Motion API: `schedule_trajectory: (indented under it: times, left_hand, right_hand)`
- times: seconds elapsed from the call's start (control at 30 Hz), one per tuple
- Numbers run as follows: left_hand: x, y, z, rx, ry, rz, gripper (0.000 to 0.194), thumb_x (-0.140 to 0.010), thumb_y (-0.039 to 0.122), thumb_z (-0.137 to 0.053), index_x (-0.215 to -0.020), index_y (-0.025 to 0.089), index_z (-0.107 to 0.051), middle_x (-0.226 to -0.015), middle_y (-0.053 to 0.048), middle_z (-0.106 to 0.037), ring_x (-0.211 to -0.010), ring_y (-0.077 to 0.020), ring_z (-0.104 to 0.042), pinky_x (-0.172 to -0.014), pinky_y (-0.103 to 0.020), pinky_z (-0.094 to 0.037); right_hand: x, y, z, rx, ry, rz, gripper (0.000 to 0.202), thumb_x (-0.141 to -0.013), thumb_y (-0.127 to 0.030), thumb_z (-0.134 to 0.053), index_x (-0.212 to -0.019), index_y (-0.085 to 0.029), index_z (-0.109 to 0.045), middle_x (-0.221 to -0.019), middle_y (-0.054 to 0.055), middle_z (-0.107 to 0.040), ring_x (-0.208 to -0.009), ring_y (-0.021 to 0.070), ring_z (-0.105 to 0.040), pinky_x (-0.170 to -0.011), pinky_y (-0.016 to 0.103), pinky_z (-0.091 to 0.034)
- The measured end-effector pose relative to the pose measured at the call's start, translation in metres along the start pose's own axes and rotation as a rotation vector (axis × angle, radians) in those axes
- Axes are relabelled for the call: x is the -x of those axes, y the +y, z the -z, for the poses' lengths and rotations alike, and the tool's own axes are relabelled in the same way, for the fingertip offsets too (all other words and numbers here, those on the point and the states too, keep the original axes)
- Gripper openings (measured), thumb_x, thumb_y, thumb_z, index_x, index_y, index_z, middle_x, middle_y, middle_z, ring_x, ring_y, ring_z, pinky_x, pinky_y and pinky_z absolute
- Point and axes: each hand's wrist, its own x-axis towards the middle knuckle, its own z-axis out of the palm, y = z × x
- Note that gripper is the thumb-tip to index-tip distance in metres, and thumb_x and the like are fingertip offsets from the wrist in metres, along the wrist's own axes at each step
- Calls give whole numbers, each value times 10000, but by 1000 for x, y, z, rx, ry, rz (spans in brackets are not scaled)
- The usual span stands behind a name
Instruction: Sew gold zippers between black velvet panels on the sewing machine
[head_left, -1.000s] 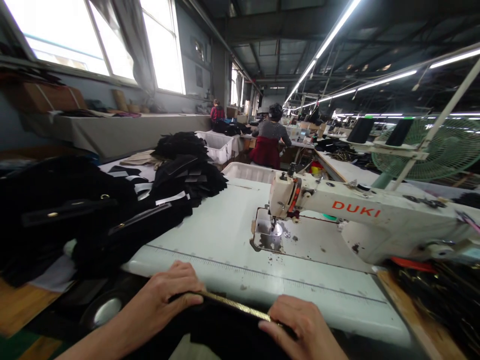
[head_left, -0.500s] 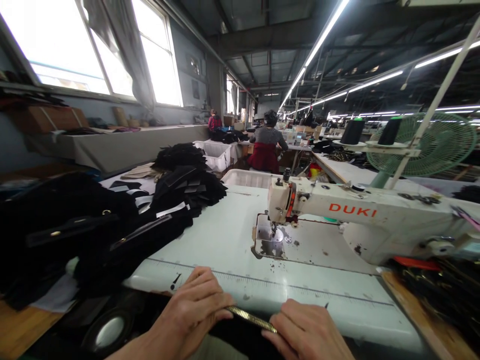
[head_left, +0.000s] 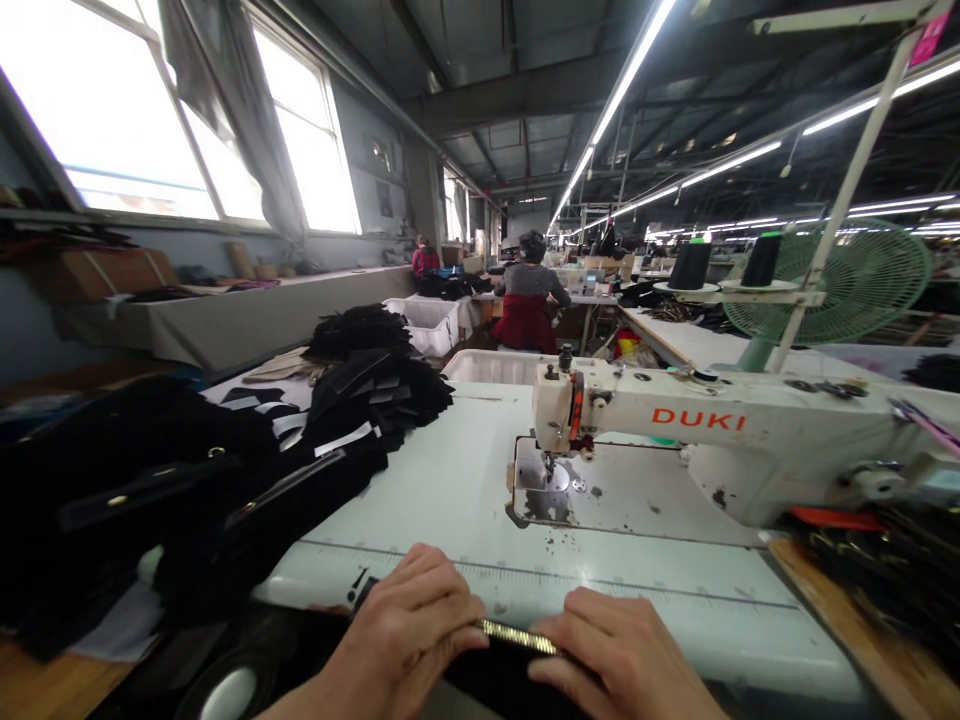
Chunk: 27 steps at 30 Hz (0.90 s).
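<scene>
A gold-toothed zipper (head_left: 517, 636) on black fabric runs between my two hands at the front edge of the pale green sewing table (head_left: 435, 480). My left hand (head_left: 420, 625) pinches its left end, fingers bent over it. The right end is gripped by my right hand (head_left: 615, 645), with the thumb underneath. Much of the black fabric lies below the table edge, partly out of view. Beyond my hands, the white sewing machine (head_left: 697, 410) has its needle over a metal plate (head_left: 551, 478), with no fabric under it.
Piles of black fabric pieces (head_left: 375, 390) cover the left side. More black pieces with gold zippers (head_left: 885, 570) lie at the right. Behind the machine are a white bin (head_left: 487, 366), thread cones (head_left: 690, 265), a green fan (head_left: 847, 285) and a seated person (head_left: 529, 290).
My left hand has moved right, closer to my right hand, and less of the zipper shows between them. The whole view has shifted slightly.
</scene>
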Motion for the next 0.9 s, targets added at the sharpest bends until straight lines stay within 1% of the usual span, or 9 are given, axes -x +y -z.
schedule_trajectory:
  times: [0.13,0.2,0.3,0.4,0.47,0.5,0.67,0.77,0.9]
  left_hand:
    - [-11,-22,17,-144,-56,-22,391,-1101,331,-333,-874,197,-621,-768,-1,-578,-728,-157,-550,-690,-260,-416]
    - [-25,-38,32,-180,-60,-50,372,-1096,345,-362,-889,208,-639,-786,6,-587,-732,-144,-572,-676,-233,-433]
    - [-42,-57,62,-314,22,-150,259,-1083,298,-429,-1008,203,-657,-831,-3,-606,-746,-149,-570,-712,-248,-447]
    - [-32,-69,82,-491,111,-256,260,-1061,140,-442,-1265,185,-596,-970,-51,-660,-881,-187,-599,-865,-327,-460]
    - [-11,-79,76,-594,129,-291,403,-1036,51,-414,-1412,175,-491,-1068,-79,-683,-987,-213,-622,-968,-385,-449]
    - [2,-85,68,-625,118,-292,442,-1026,31,-403,-1439,174,-463,-1080,-80,-695,-1004,-217,-635,-986,-393,-454]
    - [57,-115,18,-588,-19,-92,526,-899,-62,-384,-1315,198,-574,-992,-53,-717,-907,-205,-689,-857,-322,-554]
    - [70,-126,12,-511,-71,55,612,-787,-92,-412,-1279,219,-602,-1031,-44,-709,-921,-196,-683,-847,-302,-565]
    - [77,-126,20,-454,-74,142,676,-743,-74,-425,-1310,248,-602,-1181,-39,-681,-1083,-204,-638,-1008,-354,-507]
  right_hand:
    - [-17,16,7,-173,-217,-250,245,-902,-243,-738,-688,-191,-632,-668,-49,-629,-600,106,-602,-542,197,-364]
    - [-38,26,11,-157,-250,-287,212,-809,-151,-811,-678,-196,-651,-651,-72,-625,-588,96,-592,-534,186,-359]
    - [-70,38,17,-30,-134,-228,124,-841,-135,-773,-772,-205,-696,-723,-47,-646,-650,122,-604,-580,208,-386]
    - [-83,45,11,215,140,44,116,-969,-129,-590,-993,-172,-695,-851,33,-670,-758,181,-603,-681,278,-430]
    - [-79,51,-7,356,232,256,236,-1005,-86,-467,-1151,-121,-649,-927,85,-681,-823,214,-601,-757,327,-453]
    - [-75,55,-20,387,208,303,275,-1001,-61,-440,-1199,-103,-627,-963,102,-684,-853,225,-604,-792,346,-461]
    - [-46,73,-79,348,-76,146,301,-886,-33,-641,-1157,-159,-671,-890,57,-673,-815,238,-623,-730,349,-511]
    - [-40,83,-89,311,-166,59,424,-839,-5,-674,-1213,-205,-662,-945,46,-670,-848,231,-632,-741,347,-535]
    - [-40,91,-84,280,-219,20,600,-773,103,-525,-1267,-218,-641,-1133,75,-660,-1004,233,-629,-877,375,-539]
